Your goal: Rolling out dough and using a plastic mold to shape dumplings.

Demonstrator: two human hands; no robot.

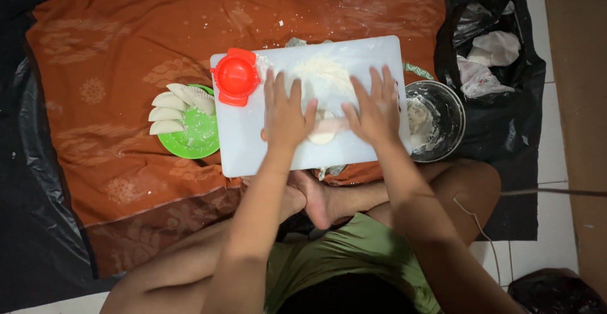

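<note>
Both hands lie flat, fingers spread, on a thin rolling pin (329, 124) that runs crosswise on a white cutting board (253, 149). The left hand (284, 115) presses on the pin's left end, the right hand (378, 108) on its right end; neither closes around it, the palms simply bear down with open fingers. Under the pin, between the two hands, sits a small pale piece of dough (322, 135), showing just below the pin's middle. Flour dusts the board beyond the fingertips. A red dumpling press (236, 77) rests on the board's far left corner. Just left of the board a green plate (196, 140) holds folded dumplings (171, 108). Touching the board's right edge is a metal bowl (442, 121) smeared with dough. Everything sits on a rust-coloured patterned cloth (126, 48).
</note>
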